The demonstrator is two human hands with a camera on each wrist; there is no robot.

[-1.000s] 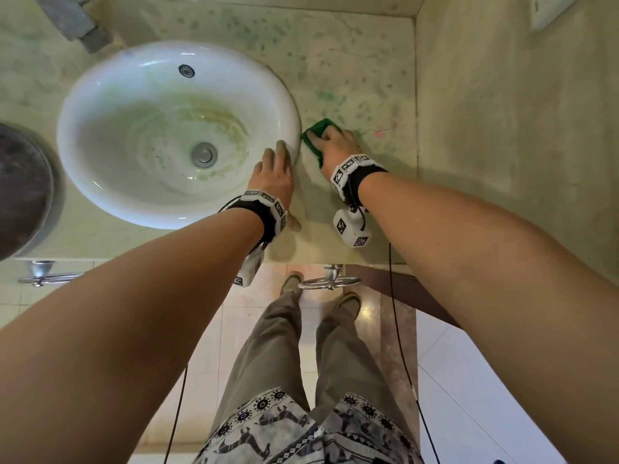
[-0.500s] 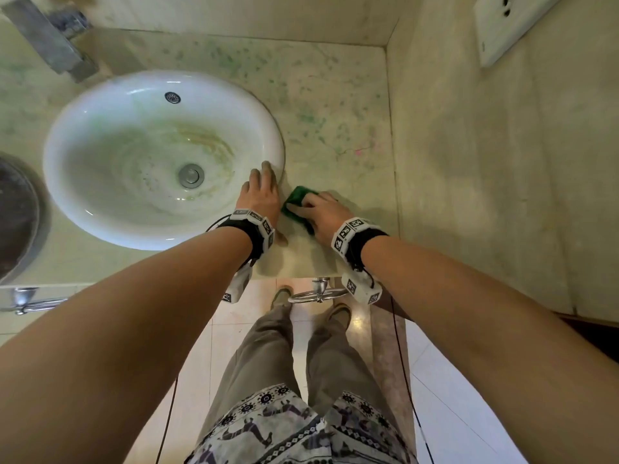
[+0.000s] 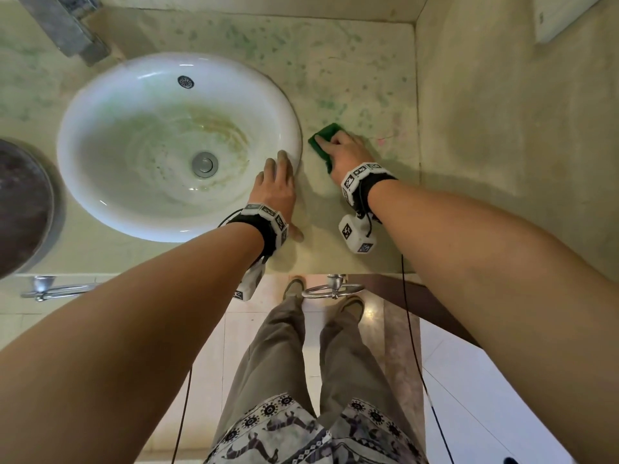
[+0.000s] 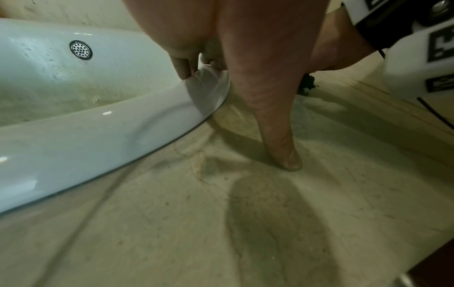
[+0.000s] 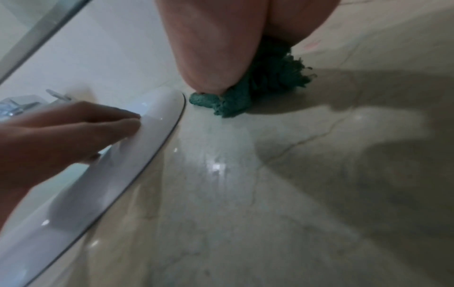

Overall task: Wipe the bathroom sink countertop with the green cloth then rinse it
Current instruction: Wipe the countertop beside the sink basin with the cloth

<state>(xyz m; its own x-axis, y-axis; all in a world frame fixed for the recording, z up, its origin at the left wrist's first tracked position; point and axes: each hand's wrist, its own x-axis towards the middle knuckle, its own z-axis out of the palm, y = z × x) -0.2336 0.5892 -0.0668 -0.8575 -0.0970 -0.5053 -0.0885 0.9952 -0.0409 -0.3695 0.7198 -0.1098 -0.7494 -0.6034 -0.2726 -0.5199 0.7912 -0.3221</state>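
From the head view we press the cloth [image 3: 324, 139] flat on the countertop [image 3: 368, 82] with our right hand [image 3: 345, 152], fingers stretched over it, just right of the sink [image 3: 100, 105]. Our left hand [image 3: 276, 189] lies on the sink's right rim, fingers straight, thumb down on the countertop.

In the left wrist view our left fingers [image 4: 183, 66] rest straight over the rim and the thumb [image 4: 277, 136] touches the stone. A dark scrap of cloth [image 4: 307, 85] shows beyond it.

In the right wrist view our right hand [image 5: 213, 44] bears down on the bunched cloth [image 5: 258, 91], which sits beside the sink [image 5: 137, 143] edge; we cannot tell how those fingers lie here. Our left hand [image 5: 61, 134] rests on the rim.
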